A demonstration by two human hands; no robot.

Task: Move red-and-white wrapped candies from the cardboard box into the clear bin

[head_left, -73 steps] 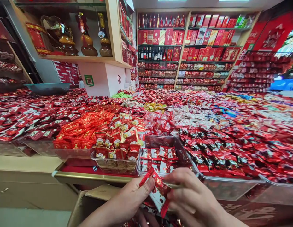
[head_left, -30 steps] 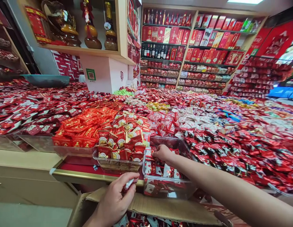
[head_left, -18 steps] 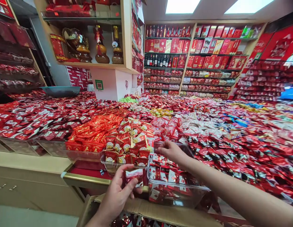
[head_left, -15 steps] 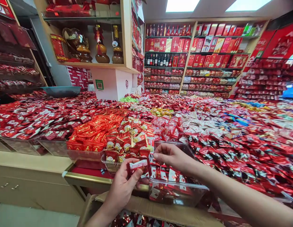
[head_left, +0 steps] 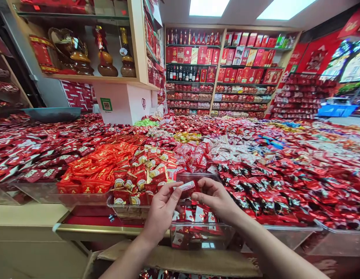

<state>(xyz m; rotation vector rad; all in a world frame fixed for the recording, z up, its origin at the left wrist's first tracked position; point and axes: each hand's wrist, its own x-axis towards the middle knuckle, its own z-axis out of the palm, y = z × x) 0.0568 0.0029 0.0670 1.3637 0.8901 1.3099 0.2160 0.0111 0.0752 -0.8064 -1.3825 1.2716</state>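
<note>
My left hand [head_left: 161,211] and my right hand [head_left: 215,197] meet above a clear plastic bin [head_left: 197,237]. Both pinch a small red and white candy packet [head_left: 186,188], the left at its left end, the right at its right end. The bin under them holds more red and white packets [head_left: 194,215]. Left of it a second clear bin [head_left: 124,211] is piled with red and gold packets.
A wide display of red wrapped sweets [head_left: 284,170] spreads over the counter. An open cardboard box [head_left: 180,261] sits below my arms. Shelves of red gift boxes and bottles [head_left: 217,66] line the back wall. Gourd-shaped bottles [head_left: 105,58] stand on a shelf at left.
My right hand has drawn back from the bin toward me. My left hand has risen with the packet, and both hands now hold it together over the bin.
</note>
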